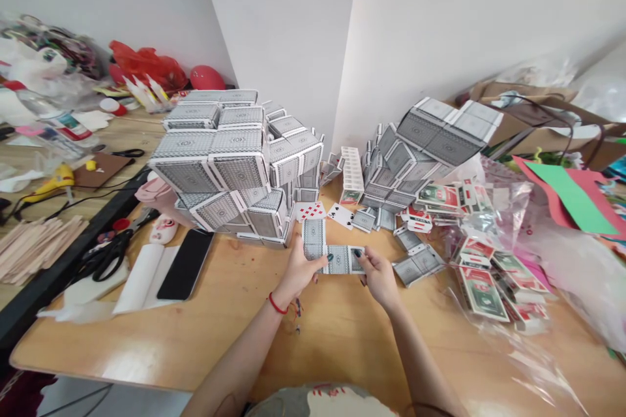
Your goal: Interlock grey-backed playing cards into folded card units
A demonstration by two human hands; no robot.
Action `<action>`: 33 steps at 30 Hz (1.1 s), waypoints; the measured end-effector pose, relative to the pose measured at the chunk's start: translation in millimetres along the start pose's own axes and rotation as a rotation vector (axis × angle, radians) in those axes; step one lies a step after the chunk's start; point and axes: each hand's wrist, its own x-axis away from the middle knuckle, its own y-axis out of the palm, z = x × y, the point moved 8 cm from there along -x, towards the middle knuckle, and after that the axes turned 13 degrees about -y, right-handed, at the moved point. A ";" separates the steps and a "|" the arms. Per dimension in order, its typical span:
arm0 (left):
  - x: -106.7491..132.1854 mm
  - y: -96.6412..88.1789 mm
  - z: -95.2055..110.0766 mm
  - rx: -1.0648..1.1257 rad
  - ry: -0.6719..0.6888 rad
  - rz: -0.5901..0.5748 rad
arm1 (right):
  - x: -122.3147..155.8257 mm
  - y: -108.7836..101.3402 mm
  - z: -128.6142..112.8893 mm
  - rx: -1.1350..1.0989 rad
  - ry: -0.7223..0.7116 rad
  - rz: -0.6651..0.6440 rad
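Observation:
Between my hands, above the table's near middle, are joined playing cards [337,260] with grey patterned backs. My left hand [304,262] pinches them at the left, where one card [313,237] stands up from the row. At the right end my right hand [377,273] grips the cards between thumb and fingers. Just beyond lie two face-up cards, a red-suited card [310,211] and a black-suited card [341,215]. A large stack of boxes folded from cards [215,169] rises to the left, and another stack [405,156] to the right.
Folded card pieces [418,265] lie right of my hands, beside several green-and-red card packs [484,293] and clear plastic wrap. At left are a black phone [186,263], scissors [115,250], wooden sticks [42,247] and a yellow glue gun [56,181]. A brown cardboard box [542,113] stands at the far right.

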 end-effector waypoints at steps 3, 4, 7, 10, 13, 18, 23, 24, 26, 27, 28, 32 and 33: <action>0.5 0.5 0.5 -0.014 0.008 -0.016 | 2.0 3.7 0.8 -0.024 0.019 0.034; 0.8 0.8 1.1 -0.020 0.010 -0.023 | 2.5 4.4 1.1 -0.029 0.026 0.044; 1.7 1.4 2.9 -0.027 0.022 -0.037 | 3.1 4.5 1.6 -0.025 0.036 0.070; 2.0 1.1 3.9 -0.026 0.030 -0.043 | 2.8 5.1 1.5 -0.031 0.039 0.068; 1.6 0.3 4.9 -0.031 0.028 -0.038 | 2.1 7.1 -0.7 -0.054 0.030 0.053; -0.2 2.4 10.3 -0.024 0.046 -0.038 | 2.0 1.7 -6.0 -0.069 -0.007 0.165; -1.9 6.2 12.4 -0.006 0.045 -0.046 | 4.5 -1.1 -4.7 -0.095 0.005 0.238; -1.7 6.8 12.4 -0.008 0.042 -0.049 | 5.1 -1.4 -4.1 -0.100 0.010 0.245; -1.0 7.7 12.2 -0.014 0.031 -0.056 | 6.3 -2.1 -2.4 -0.111 0.023 0.256; -0.4 7.9 12.2 -0.017 0.026 -0.059 | 6.8 -2.5 -1.4 -0.115 0.030 0.262; 0.3 8.0 12.4 -0.020 0.024 -0.061 | 7.3 -2.6 -0.5 -0.117 0.035 0.265; 3.0 7.5 13.4 -0.031 0.022 -0.064 | 7.8 -0.8 2.8 -0.096 0.038 0.251; 3.4 7.2 13.2 -0.034 0.019 -0.063 | 7.9 -0.1 3.7 -0.087 0.037 0.246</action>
